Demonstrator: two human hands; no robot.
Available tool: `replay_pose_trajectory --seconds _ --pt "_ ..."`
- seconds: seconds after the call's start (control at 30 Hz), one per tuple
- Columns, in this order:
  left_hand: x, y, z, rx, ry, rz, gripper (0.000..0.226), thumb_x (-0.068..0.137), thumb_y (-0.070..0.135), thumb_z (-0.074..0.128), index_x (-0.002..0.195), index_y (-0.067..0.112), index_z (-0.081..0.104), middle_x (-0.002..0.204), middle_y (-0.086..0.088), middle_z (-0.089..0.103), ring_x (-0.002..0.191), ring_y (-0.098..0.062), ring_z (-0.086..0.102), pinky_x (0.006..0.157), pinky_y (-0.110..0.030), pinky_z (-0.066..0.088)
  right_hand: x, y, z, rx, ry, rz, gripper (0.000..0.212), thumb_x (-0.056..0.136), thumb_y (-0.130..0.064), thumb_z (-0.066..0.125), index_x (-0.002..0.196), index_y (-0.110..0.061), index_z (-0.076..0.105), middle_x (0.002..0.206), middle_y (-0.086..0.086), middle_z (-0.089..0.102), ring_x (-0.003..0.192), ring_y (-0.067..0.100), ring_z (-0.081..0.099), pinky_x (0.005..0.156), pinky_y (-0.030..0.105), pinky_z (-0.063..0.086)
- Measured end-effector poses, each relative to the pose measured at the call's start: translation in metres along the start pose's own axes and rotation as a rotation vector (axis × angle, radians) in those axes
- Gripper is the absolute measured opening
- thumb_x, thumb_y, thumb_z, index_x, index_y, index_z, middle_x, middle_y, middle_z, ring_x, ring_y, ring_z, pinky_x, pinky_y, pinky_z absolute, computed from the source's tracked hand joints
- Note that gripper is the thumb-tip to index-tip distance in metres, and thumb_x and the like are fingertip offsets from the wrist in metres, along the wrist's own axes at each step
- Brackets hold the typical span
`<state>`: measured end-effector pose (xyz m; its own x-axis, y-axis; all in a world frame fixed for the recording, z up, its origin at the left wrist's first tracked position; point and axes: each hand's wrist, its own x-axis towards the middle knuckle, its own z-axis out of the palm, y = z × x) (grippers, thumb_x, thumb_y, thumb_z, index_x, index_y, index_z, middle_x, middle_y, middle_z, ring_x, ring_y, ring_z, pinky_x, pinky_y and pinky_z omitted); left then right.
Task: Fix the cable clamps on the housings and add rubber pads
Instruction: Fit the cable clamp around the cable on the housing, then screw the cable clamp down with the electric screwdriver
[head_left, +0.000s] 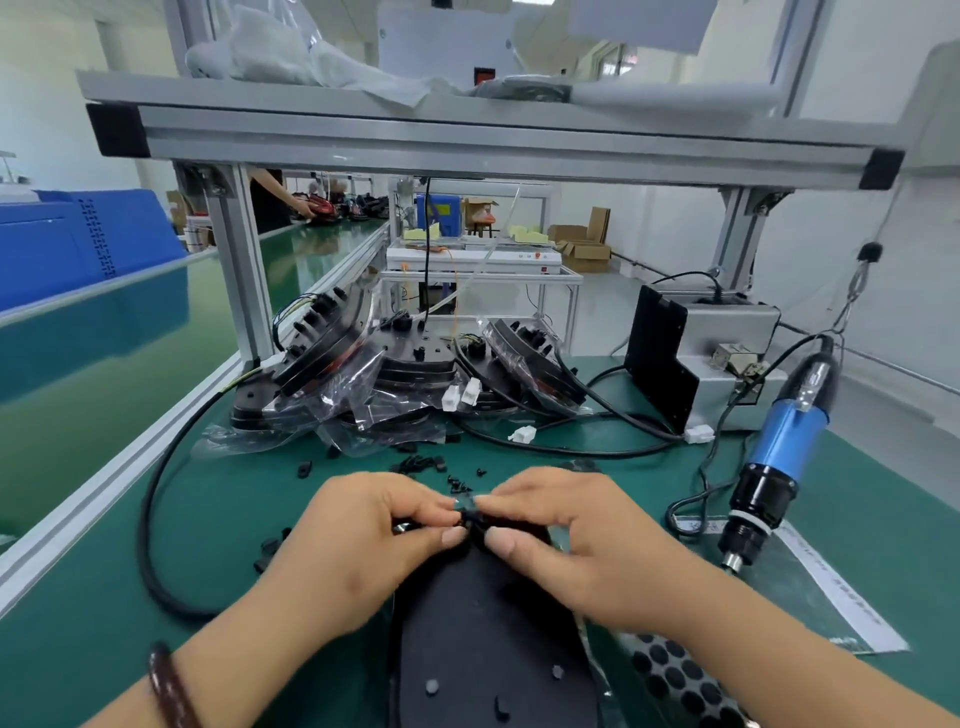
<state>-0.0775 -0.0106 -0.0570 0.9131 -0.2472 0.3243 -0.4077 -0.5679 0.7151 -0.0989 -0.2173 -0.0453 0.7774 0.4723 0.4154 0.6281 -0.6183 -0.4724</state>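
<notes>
Head view: both hands pinching a small black cable clamp (467, 514) at the far edge of the housing (488, 639).

My left hand (363, 545) and right hand (576, 540) have thumb + forefinger closed on the clamp, w/ the housing flat on the mat right in front of me. Best to seat it square over its hole before reaching for the driver (779, 457). Clamp detail is blurred and half-covered by fingertips; rubber pad sheet (680, 680) is cut off at the bottom edge.
</notes>
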Motion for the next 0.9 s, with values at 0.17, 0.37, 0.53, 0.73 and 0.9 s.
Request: replay_pose_trajectory --seconds 0.17,0.37,0.53,0.73,0.9 --pt "-0.001 -0.002 0.001 0.069 0.033 0.029 0.014 0.068 0.033 0.083 0.073 0.043 0.074 0.085 0.037 0.065 0.084 0.014 0.061 0.082 -0.011 0.046 -0.025 0.011 -0.050 0.102 0.622 0.184 0.013 0.085 -0.045 0.062 0.093 -0.043 0.072 0.092 -0.024 0.070 0.089 -0.010 0.063 0.072 0.015 0.053" --pt "0.000 -0.007 0.001 0.030 0.006 -0.020 0.011 0.068 0.036 0.082 0.074 0.041 0.075 0.085 0.035 0.066 0.085 0.014 0.061 0.080 -0.008 0.043 -0.071 0.082 -0.102 0.833 1.168 0.921 0.030 0.090 -0.048 0.055 0.113 -0.029 0.056 0.092 -0.007 0.050 0.081 0.008 0.049 0.107 0.039 0.038" --pt "0.000 -0.008 0.000 0.033 -0.010 -0.031 0.014 0.068 0.039 0.081 0.076 0.047 0.072 0.086 0.037 0.065 0.086 0.014 0.060 0.082 -0.011 0.044 -0.065 0.088 -0.095 1.327 0.717 0.943 0.043 0.091 -0.047 0.051 0.122 -0.017 0.051 0.112 0.027 0.065 0.102 0.039 0.064 0.086 0.052 0.046" --pt "-0.001 -0.007 0.000 0.036 -0.024 -0.029 0.021 0.069 0.039 0.080 0.077 0.055 0.068 0.085 0.038 0.064 0.086 0.015 0.060 0.082 -0.012 0.046 -0.065 0.085 -0.091 1.246 0.818 0.754 0.029 0.090 -0.024 0.053 0.108 -0.001 0.055 0.100 0.020 0.063 0.075 0.027 0.073 0.061 0.036 0.061" --pt "-0.001 -0.007 -0.001 0.058 -0.027 -0.034 0.024 0.069 0.043 0.079 0.080 0.059 0.066 0.083 0.035 0.066 0.084 0.011 0.061 0.083 -0.019 0.050 -0.049 0.065 -0.098 1.319 0.917 0.507 0.032 0.073 -0.028 0.066 0.097 -0.008 0.057 0.087 0.004 0.064 0.062 0.011 0.068 0.060 0.029 0.059"
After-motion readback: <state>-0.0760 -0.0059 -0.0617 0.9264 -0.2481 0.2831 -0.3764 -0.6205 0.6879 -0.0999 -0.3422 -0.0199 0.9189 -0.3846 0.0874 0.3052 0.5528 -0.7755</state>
